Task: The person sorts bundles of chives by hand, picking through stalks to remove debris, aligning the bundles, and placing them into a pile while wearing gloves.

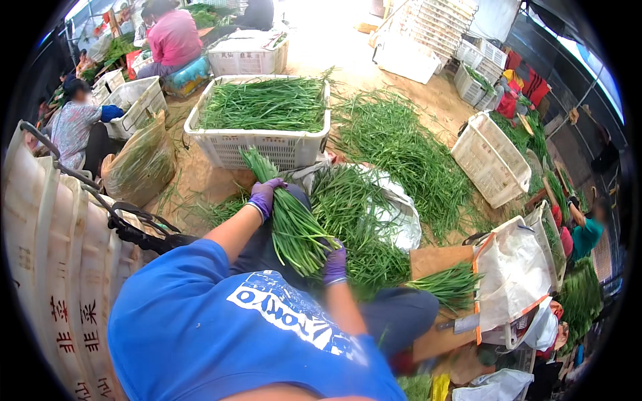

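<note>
A thick bunch of green chives (294, 224) lies slantwise across my lap, its leafy tips pointing up and away. My left hand (266, 195), in a purple glove, is wrapped around the upper part of the bunch. At the pale stem ends my right hand (335, 261), gloved the same way, closes on the lower right side; some of its fingers are hidden. Loose chives (351, 220) are heaped just right of my knees. Farther off, directly ahead, stands a white plastic crate (261, 155) filled with chives.
On a wooden board (435, 257) at my right lie a smaller bunch (447, 286) and a cleaver (461, 325). A large pile of chives (401, 154) covers the floor ahead. Stacked crates (53, 234) rise close on my left. Several people sit working around.
</note>
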A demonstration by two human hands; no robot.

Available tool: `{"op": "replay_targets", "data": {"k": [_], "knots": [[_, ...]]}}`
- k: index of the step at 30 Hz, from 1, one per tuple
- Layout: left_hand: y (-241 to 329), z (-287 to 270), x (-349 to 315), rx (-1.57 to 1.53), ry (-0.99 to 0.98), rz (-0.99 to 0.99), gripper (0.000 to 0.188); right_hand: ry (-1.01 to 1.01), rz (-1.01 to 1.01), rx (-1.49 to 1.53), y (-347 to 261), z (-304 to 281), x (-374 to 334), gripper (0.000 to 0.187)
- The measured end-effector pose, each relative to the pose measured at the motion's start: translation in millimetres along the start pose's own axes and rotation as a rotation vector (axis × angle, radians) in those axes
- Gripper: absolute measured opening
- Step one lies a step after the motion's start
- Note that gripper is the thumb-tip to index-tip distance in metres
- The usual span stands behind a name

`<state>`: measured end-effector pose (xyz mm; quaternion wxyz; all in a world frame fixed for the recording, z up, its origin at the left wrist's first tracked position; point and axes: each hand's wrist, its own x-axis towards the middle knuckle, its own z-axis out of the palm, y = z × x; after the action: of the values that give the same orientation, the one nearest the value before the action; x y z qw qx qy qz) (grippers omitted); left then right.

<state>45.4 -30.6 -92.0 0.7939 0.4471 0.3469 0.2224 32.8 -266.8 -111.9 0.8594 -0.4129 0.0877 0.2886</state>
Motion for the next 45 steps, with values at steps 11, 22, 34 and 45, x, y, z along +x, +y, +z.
{"op": "replay_targets", "data": {"k": [11, 22, 34, 45], "knots": [[28, -16, -11, -0.032, 0.022, 0.066, 0.014, -0.363, -0.174, 0.020, 14, -6, 14, 0.021], [63, -50, -101, -0.145, 0.045, 0.183, 0.026, -0.479, 0.139, 0.011, 37, 3, 4, 0.018], [64, -85, -136, -0.245, 0.036, 0.341, 0.030, -0.787, -0.024, -0.170, 14, 26, -13, 0.019], [66, -102, -120, -0.320, -0.176, 0.370, 0.030, -0.687, -0.102, -0.536, 8, 5, -17, 0.027]]}}
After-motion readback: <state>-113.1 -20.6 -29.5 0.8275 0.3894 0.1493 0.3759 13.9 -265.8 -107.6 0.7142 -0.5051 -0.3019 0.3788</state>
